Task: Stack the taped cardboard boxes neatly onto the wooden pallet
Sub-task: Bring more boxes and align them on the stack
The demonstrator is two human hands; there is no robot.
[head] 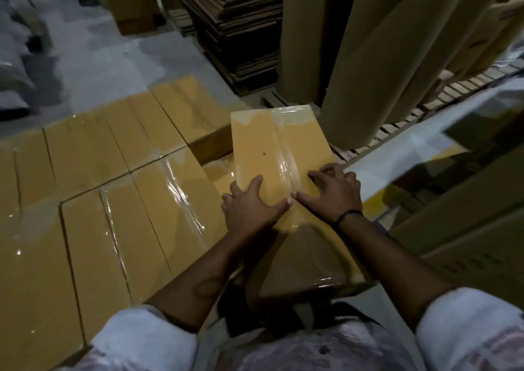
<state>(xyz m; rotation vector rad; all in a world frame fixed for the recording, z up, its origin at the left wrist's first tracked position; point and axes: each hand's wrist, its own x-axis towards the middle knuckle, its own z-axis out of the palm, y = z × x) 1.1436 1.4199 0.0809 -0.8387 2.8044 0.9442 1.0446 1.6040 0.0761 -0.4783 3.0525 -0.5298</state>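
Observation:
A long taped cardboard box (266,149) lies in front of me, its far end raised above the lower boxes. My left hand (249,209) presses flat on its top near the left edge, fingers spread. My right hand (331,192) rests on the top over the clear tape seam, fingers spread and slightly bent. To the left, several taped boxes (113,189) lie side by side in one flat layer. The pallet under them is hidden.
Tall brown paper rolls (368,58) stand close behind the box on a slatted wooden pallet (402,121). A stack of flat cardboard sheets (238,24) sits at the back. Flattened cartons (467,214) lean at the right. Grey floor (99,58) lies beyond the layer.

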